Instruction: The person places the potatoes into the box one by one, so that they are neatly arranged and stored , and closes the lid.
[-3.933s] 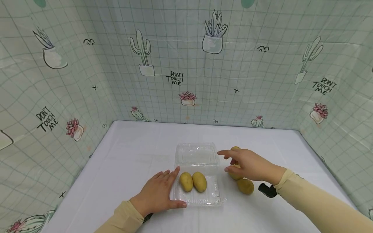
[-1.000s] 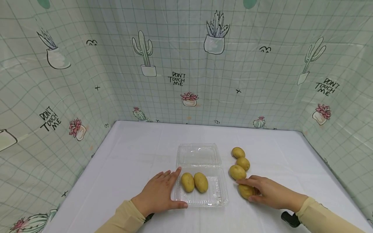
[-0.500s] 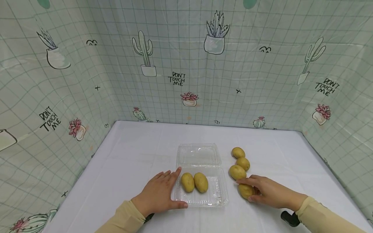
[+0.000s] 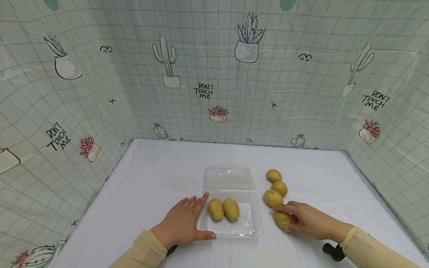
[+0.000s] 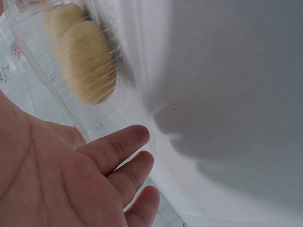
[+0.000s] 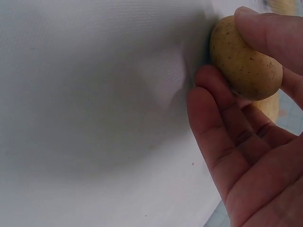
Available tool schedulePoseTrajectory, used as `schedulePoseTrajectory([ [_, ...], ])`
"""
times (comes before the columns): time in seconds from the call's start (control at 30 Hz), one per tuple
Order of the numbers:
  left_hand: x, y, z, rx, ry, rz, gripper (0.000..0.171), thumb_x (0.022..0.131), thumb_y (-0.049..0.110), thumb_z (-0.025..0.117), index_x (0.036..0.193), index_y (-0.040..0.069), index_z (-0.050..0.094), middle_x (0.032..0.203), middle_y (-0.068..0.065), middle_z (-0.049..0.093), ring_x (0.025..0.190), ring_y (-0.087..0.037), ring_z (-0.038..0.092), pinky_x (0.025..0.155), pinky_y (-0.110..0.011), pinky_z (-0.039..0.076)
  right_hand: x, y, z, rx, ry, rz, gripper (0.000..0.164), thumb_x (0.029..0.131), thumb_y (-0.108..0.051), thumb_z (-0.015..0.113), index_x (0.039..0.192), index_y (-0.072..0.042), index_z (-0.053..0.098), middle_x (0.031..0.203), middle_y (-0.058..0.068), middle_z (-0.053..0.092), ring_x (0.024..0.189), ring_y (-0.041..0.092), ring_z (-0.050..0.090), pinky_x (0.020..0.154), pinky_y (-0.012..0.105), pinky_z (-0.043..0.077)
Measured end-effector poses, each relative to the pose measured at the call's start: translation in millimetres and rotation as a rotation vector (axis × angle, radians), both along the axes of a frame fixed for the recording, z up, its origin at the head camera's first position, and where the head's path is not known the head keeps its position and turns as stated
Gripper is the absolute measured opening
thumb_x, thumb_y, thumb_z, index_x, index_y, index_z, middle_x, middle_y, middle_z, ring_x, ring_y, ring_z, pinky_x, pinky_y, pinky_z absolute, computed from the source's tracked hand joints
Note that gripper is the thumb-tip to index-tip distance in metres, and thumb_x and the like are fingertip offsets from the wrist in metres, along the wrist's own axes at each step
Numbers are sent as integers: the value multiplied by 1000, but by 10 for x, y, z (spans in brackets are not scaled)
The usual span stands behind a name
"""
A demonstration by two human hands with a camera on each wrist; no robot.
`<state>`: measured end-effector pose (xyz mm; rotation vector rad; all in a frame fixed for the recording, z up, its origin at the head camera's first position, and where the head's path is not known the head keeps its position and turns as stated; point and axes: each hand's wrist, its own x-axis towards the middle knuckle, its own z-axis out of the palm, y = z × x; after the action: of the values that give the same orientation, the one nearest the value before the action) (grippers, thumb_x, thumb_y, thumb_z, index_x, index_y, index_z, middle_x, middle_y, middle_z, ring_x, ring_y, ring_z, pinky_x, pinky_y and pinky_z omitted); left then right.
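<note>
A clear plastic clamshell box (image 4: 249, 223) lies with its lid (image 4: 228, 178) folded back. Two potatoes sit side by side in its base: a left potato (image 4: 215, 209) and a right potato (image 4: 231, 210). My left hand (image 4: 182, 225) is at the box's left edge, fingers extended and thumb along the near side; the left wrist view shows its palm with nothing in it. My right hand (image 4: 310, 221) holds the nearest loose potato (image 4: 282, 219) between thumb and fingers. In the right wrist view that potato (image 6: 246, 61) is by the white cloth, the thumb on its side.
Beyond the held potato, three more potatoes form a rough line: a near one (image 4: 273, 198), a middle one (image 4: 279, 188) and a far one (image 4: 274, 175). A white cloth (image 4: 161, 175) covers the table. Behind it hangs a cactus-print curtain (image 4: 275, 82).
Since the oldest frame, my right hand has come from above the far potatoes down to the nearest one and taken hold of it. During the last second both hands have stayed still.
</note>
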<state>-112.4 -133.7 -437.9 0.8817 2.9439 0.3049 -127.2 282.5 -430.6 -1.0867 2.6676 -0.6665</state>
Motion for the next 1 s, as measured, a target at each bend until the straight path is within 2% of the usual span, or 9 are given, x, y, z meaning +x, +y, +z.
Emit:
schedulePoseTrajectory([
  [0.27,2,-4,-14,-2,5,-3,115,78,87,48,157,7,28,148,-10,49,134,-32,47,112,-47,34,-4,4,-12,-12,10,7,52,89,-28,76,135,-12,59,96,-10,51,78,2,50,64,21,46],
  [0.5,-5,-4,-14,-1,-2,-4,115,78,86,50,158,7,27,149,-9,48,134,-32,47,112,-47,33,-10,-6,6,0,-21,-12,52,89,-29,76,136,-14,59,99,-10,52,79,3,50,65,22,46],
  [0.77,2,-2,12,6,-2,-9,117,77,88,48,157,5,28,149,-10,48,134,-33,47,111,-48,34,-10,13,-15,-21,18,7,52,88,-29,77,135,-14,60,97,-11,52,77,2,50,64,21,45],
  [1.0,10,-4,27,7,-4,-6,115,78,85,52,157,5,28,149,-11,48,133,-33,48,111,-49,34,-18,9,9,-21,1,-2,53,88,-28,77,136,-13,59,96,-12,52,78,2,51,64,21,47],
])
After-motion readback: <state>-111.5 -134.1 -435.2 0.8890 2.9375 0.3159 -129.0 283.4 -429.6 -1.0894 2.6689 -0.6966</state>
